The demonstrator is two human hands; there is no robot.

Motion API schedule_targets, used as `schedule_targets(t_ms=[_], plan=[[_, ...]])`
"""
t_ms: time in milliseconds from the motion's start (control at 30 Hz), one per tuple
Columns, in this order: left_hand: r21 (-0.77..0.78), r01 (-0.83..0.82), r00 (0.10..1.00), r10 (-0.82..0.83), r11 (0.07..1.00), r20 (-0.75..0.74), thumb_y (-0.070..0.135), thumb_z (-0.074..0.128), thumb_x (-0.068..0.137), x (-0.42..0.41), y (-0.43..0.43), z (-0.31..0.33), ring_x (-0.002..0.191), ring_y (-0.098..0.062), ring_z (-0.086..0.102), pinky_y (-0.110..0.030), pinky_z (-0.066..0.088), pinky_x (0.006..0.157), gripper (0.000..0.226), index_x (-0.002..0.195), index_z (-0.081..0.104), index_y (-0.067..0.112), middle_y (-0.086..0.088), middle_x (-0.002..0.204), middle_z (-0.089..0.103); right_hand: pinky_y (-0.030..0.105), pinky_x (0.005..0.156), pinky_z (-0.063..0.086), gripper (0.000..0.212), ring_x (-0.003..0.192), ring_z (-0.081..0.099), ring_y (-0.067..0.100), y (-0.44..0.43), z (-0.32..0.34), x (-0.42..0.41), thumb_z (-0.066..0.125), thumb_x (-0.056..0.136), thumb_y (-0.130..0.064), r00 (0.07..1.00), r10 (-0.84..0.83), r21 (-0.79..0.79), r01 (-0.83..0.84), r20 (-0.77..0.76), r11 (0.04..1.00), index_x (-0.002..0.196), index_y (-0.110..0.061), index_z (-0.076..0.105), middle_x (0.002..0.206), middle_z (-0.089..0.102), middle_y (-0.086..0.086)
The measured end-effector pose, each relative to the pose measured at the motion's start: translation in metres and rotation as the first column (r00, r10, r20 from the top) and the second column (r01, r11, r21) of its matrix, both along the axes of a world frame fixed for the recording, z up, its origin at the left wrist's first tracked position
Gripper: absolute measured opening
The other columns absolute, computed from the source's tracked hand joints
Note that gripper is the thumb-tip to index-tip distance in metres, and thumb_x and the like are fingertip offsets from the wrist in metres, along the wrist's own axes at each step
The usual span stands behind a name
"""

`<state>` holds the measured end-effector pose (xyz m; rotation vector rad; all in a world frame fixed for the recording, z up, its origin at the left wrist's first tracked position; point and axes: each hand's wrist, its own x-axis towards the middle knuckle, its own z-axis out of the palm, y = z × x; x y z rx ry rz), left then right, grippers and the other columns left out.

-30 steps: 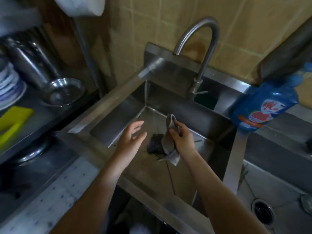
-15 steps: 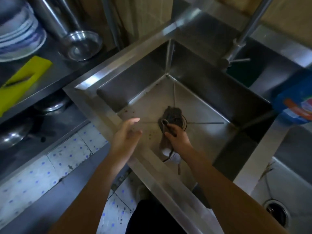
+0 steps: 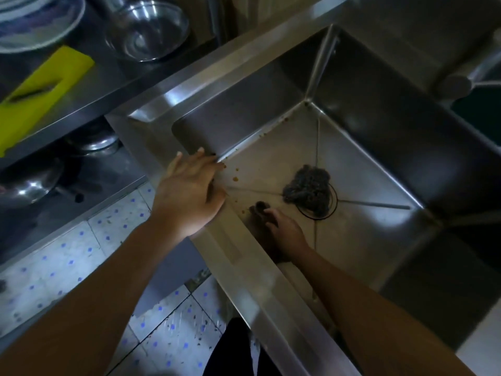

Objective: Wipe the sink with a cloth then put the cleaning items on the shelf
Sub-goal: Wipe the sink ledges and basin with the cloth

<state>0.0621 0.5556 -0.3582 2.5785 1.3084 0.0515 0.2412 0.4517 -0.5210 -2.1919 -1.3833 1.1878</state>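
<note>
The steel sink (image 3: 374, 147) fills the right half of the view. My left hand (image 3: 189, 191) rests flat with straight fingers on the sink's near-left rim. Down in the basin, my right hand (image 3: 284, 232) grips a grey cloth (image 3: 260, 208) and presses it against the sink floor near the front wall; most of the cloth is hidden under the hand. A dark steel-wool scrubber (image 3: 309, 189) lies over the drain in the middle of the basin. Small brown specks of dirt (image 3: 235, 179) dot the sink floor beside my left hand.
To the left stands a steel shelf with a yellow cutting board (image 3: 40, 93), a metal bowl (image 3: 147, 31) and stacked plates (image 3: 35, 20). Pots (image 3: 27, 183) sit on its lower level. The tap base (image 3: 455, 85) is at the far right. Tiled floor (image 3: 67, 256) lies below.
The camera has tilted further down over the sink. My left hand has come down onto the sink rim. My right hand has lowered the cloth from mid-air to the basin floor.
</note>
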Motion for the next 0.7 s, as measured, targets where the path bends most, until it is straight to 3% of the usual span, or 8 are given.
schedule_targets(t_ms=[133,267,433,700], plan=[[0.011,-0.014,0.999,0.015,1.0,-0.039,0.048,0.027,0.084,0.001,0.002,-0.002,0.138,-0.021,0.03,-0.034,0.009,0.111,0.06,0.13,0.051,0.017,-0.003,0.138,0.049,0.035,0.105,0.033,0.05,0.139,0.027,0.026,0.003,-0.021,-0.006,0.058,0.09,-0.021,0.957,0.271,0.062,-0.278,0.106,0.959,0.138,-0.019,0.044,0.147,0.038,0.009],[0.007,-0.02,0.998,0.021,1.0,-0.06,0.045,0.031,0.081,0.003,0.003,-0.005,0.135,-0.025,0.035,-0.036,0.019,0.11,0.058,0.125,0.055,0.014,-0.007,0.134,0.053,0.052,0.099,0.042,0.046,0.128,0.041,0.042,0.005,-0.043,-0.008,0.048,0.087,-0.025,0.773,0.565,0.036,-0.599,0.289,0.8,0.13,-0.009,0.052,0.135,0.05,0.017],[0.035,-0.05,0.998,0.052,0.998,-0.048,0.037,0.05,0.077,0.002,0.002,-0.008,0.129,-0.024,0.044,-0.032,0.023,0.103,0.049,0.118,0.058,0.013,-0.007,0.122,0.061,0.052,0.099,0.039,0.047,0.127,0.044,0.036,-0.003,-0.06,-0.013,0.042,0.086,-0.031,0.715,0.567,0.047,-0.637,0.409,0.769,0.131,-0.02,0.049,0.137,0.049,0.014],[0.094,0.005,0.999,-0.001,0.996,-0.045,0.038,0.046,0.08,-0.003,0.004,-0.014,0.126,-0.024,0.047,-0.035,0.031,0.103,0.044,0.105,0.066,0.008,-0.007,0.116,0.065,0.05,0.103,0.036,0.046,0.129,0.042,0.036,0.052,-0.069,-0.015,0.039,0.09,-0.033,0.755,0.487,0.188,-0.608,0.44,0.771,0.129,-0.014,0.054,0.138,0.048,0.016]])
